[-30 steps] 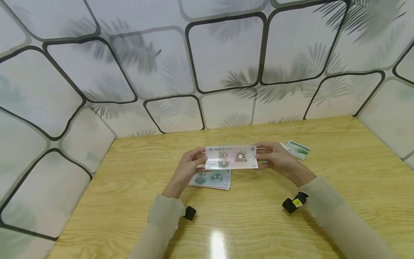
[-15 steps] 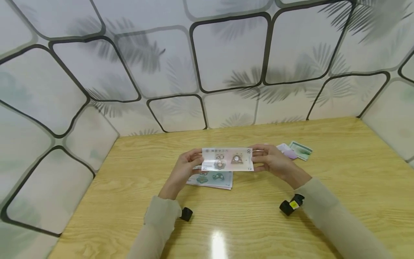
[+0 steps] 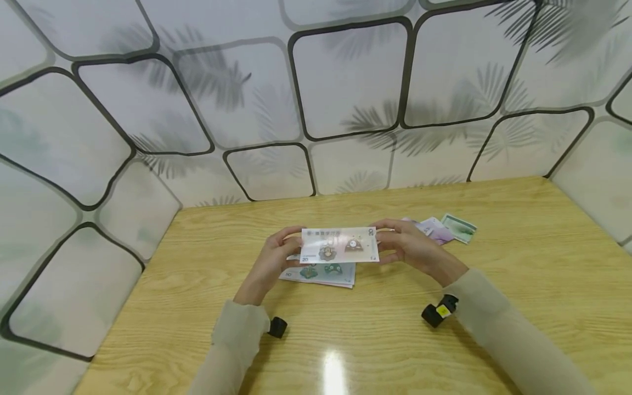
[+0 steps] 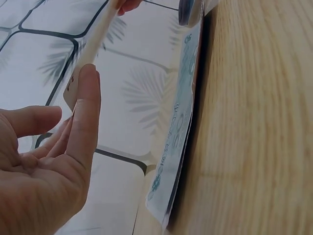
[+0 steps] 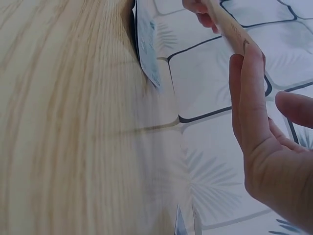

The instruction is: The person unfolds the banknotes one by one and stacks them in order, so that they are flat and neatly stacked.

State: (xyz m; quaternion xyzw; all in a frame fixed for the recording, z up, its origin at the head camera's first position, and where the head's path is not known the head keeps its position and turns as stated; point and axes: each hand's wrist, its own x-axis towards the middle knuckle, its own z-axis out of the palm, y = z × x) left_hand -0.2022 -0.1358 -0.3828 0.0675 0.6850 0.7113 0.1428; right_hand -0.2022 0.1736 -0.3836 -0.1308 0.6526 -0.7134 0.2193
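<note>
A pinkish-white 20 banknote (image 3: 339,245) is held up level between the two hands, its printed face toward the head camera. My left hand (image 3: 269,263) touches its left short edge, fingers nearly straight. In the left wrist view the thumb (image 4: 36,120) stands apart from the note. My right hand (image 3: 412,252) presses the right short edge likewise with extended fingers; its thumb (image 5: 296,107) is also apart from the paper. Behind and below the raised note lies a small pile of banknotes, a bluish-green 50 note (image 3: 321,275) on top, partly hidden by the raised note.
Beyond the right hand, purple notes (image 3: 436,230) and a green note (image 3: 460,227) lie loosely overlapped on the wooden table (image 3: 355,334). A patterned wall (image 3: 348,82) borders the table at the back and both sides. Black wrist cameras (image 3: 277,327) hang from the sleeves.
Both hands and the raised note have shifted a little to the left. A second ago the thumbs overlapped the note's face; now they are off it. More of the purple notes shows.
</note>
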